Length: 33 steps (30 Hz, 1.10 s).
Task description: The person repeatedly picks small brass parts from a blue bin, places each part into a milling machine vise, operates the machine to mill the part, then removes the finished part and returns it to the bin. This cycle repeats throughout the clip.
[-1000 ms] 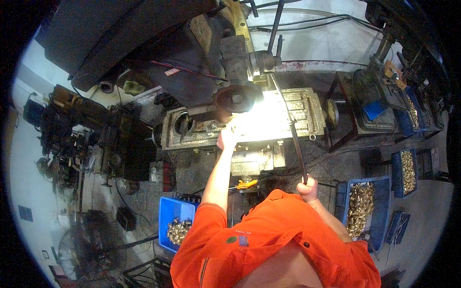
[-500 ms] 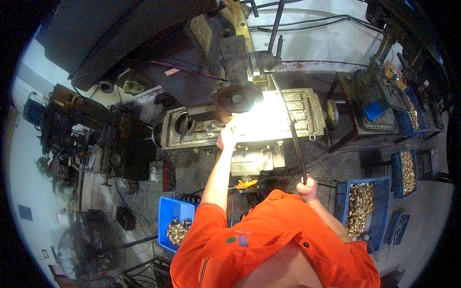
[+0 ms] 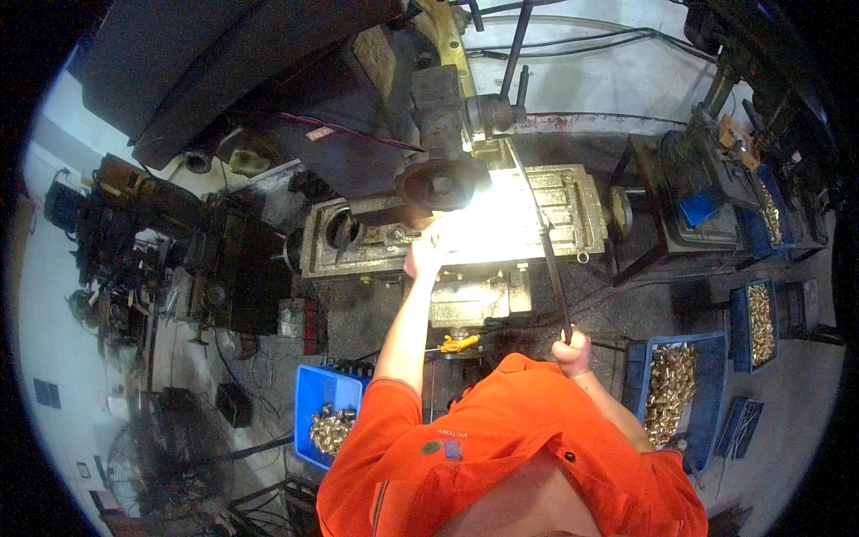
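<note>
My left hand [image 3: 422, 258] reaches over the near edge of the metal machine table [image 3: 582, 215], just below the dark round machine head [image 3: 438, 183]. Its fingers run into the lamp's glare, so whatever they hold or touch cannot be made out. My right hand [image 3: 573, 351] is wrapped round the lower end of a long dark lever [image 3: 557, 291]. From that hand the lever slopes up across the table to the machine column. An orange-handled tool [image 3: 459, 344] lies below the table's front, between my arms.
A blue bin [image 3: 309, 407] with brass-coloured metal parts stands at my left. To my right are a larger blue bin [image 3: 721, 358] of such parts and a smaller blue tray [image 3: 741, 331]. A floor fan [image 3: 170, 456] stands at lower left, other machinery [image 3: 161, 242] farther up.
</note>
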Each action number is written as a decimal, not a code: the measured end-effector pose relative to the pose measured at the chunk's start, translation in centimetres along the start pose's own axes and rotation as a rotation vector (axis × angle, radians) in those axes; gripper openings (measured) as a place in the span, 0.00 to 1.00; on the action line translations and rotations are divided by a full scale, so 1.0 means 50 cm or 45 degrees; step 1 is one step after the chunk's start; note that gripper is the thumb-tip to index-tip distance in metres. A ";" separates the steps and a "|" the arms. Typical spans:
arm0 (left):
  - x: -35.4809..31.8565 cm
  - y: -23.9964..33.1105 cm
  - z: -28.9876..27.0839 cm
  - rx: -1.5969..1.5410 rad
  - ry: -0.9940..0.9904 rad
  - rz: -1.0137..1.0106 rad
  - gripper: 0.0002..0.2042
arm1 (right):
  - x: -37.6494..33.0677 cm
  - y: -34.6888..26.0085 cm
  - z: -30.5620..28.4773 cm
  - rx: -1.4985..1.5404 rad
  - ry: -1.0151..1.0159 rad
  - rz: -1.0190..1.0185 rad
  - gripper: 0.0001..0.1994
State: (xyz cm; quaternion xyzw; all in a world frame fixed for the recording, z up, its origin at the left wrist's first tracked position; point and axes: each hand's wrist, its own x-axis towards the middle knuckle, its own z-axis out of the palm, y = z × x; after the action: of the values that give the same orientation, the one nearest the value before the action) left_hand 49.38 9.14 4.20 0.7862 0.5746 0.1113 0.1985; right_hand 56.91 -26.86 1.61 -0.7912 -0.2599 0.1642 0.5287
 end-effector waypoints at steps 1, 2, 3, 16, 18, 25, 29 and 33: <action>0.001 0.000 0.003 -0.001 0.002 -0.002 0.27 | 0.000 -0.001 -0.001 0.009 -0.001 0.009 0.08; 0.002 0.000 0.005 -0.002 0.005 -0.004 0.27 | 0.001 0.001 0.000 0.007 0.008 -0.003 0.08; 0.003 -0.001 0.007 -0.003 0.007 -0.007 0.27 | 0.001 0.005 0.001 0.004 0.017 -0.014 0.08; -0.014 0.017 -0.016 -0.034 0.006 0.053 0.26 | 0.004 0.003 0.001 0.004 0.017 0.000 0.08; -0.017 0.020 -0.022 -0.021 -0.015 0.053 0.25 | 0.005 0.000 0.000 0.000 0.014 -0.004 0.08; -0.023 0.031 -0.032 0.011 -0.030 0.100 0.20 | 0.007 0.012 0.004 -0.030 0.020 0.042 0.07; -0.004 0.012 -0.010 0.052 -0.070 0.072 0.20 | 0.007 0.017 0.006 -0.018 0.015 0.027 0.07; 0.019 -0.021 0.024 -0.007 -0.004 0.014 0.26 | 0.008 0.013 0.005 -0.043 0.012 -0.011 0.07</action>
State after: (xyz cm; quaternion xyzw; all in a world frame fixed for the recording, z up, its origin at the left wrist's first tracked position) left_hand 49.27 10.08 2.60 0.7890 0.5695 0.1127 0.2011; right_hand 57.26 -26.63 0.93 -0.7997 -0.2634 0.1537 0.5173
